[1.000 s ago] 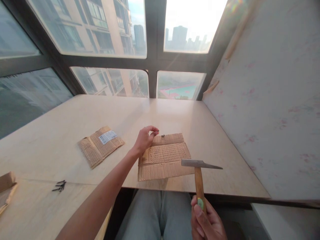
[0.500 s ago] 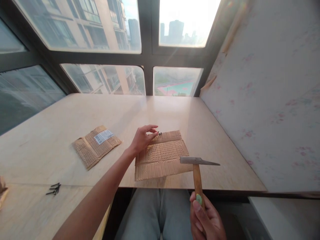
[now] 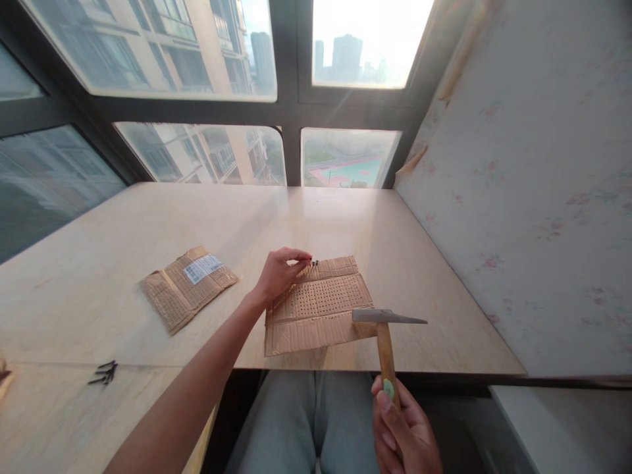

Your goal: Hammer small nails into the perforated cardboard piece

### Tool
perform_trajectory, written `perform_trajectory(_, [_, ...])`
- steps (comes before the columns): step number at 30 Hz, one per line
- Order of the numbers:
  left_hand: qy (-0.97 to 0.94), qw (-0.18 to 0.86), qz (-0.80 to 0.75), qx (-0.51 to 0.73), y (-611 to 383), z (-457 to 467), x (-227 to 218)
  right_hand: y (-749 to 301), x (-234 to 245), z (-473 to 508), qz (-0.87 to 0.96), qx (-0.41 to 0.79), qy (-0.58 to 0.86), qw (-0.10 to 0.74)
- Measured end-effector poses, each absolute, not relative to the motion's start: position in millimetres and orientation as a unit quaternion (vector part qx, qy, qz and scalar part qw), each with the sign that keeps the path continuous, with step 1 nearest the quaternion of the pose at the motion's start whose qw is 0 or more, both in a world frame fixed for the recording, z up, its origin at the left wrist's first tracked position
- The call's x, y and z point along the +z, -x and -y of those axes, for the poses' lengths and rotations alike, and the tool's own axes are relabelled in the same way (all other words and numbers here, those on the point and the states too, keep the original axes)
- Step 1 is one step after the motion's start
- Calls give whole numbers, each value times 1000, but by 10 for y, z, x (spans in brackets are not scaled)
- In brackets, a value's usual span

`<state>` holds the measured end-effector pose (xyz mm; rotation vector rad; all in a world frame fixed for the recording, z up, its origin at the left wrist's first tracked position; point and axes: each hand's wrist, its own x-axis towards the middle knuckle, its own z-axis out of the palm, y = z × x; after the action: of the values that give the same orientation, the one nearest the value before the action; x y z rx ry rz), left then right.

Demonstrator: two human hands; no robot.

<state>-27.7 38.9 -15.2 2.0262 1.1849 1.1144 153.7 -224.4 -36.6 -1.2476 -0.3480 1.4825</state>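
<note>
My left hand (image 3: 280, 271) reaches over the top left corner of a flat cardboard piece (image 3: 316, 306) full of small punched holes. Its thumb and fingers are pinched together at a few small dark nails (image 3: 313, 264) lying on the cardboard's far edge. My right hand (image 3: 405, 431) is low, in front of the table edge, wrapped round the wooden handle of a hammer (image 3: 385, 336). The metal hammer head hovers just above the cardboard's near right corner.
A second cardboard piece with a white label (image 3: 187, 284) lies to the left on the pale wooden table (image 3: 148, 224). A small bunch of dark nails (image 3: 103, 372) lies near the front left. A papered wall (image 3: 533, 184) rises on the right; windows stand behind.
My left hand has dropped a little and its fingers have closed from spread to a pinch at the nails. The hammer has shifted slightly left and down.
</note>
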Motion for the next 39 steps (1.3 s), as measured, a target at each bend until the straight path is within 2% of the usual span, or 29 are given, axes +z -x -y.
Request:
perform_trajectory(11, [-763, 259, -433, 403, 277, -391, -143, -1540, -340, 2249, 150, 627, 530, 551])
perform_trajectory(18, [-769, 261, -435, 389, 275, -384, -109, -1758, 15, 2043, 245, 586, 550, 543])
perform_trajectory(27, [-753, 289, -435, 401, 273, -364, -150, -1968, 519, 982, 524, 526, 537, 400])
perform_trajectory(39, [-724, 342, -440, 407, 295, -343, -194, -1846, 359, 712, 640, 432, 583, 254])
